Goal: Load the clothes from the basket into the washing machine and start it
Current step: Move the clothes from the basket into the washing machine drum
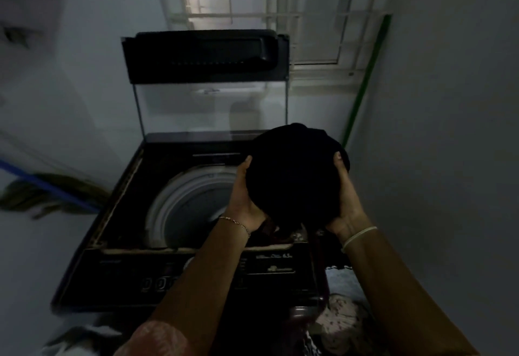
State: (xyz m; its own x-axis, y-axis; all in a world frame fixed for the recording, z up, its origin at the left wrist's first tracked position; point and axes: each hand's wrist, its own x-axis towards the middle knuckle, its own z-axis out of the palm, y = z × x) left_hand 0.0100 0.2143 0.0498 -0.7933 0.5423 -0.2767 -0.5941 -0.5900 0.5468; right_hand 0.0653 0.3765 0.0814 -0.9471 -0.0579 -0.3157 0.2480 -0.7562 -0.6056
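A bundled black garment (295, 173) is held above the right side of the open top-loading washing machine (118, 215). My left hand (244, 198) cups its left side and my right hand (344, 198) cups its right side, thumbs curled over the cloth. The machine's lid (205, 57) stands raised at the back. The pale drum rim (174, 198) shows below and left of the bundle. More clothes (345, 324), pale and patterned, lie at the lower right, beside the machine; the basket itself is hard to make out.
The machine's control panel (157, 279) faces me along the front edge. A barred window (266, 4) is behind the lid. A green pole (365, 80) leans in the right corner. A blue-handled broom (56, 189) lies by the left wall.
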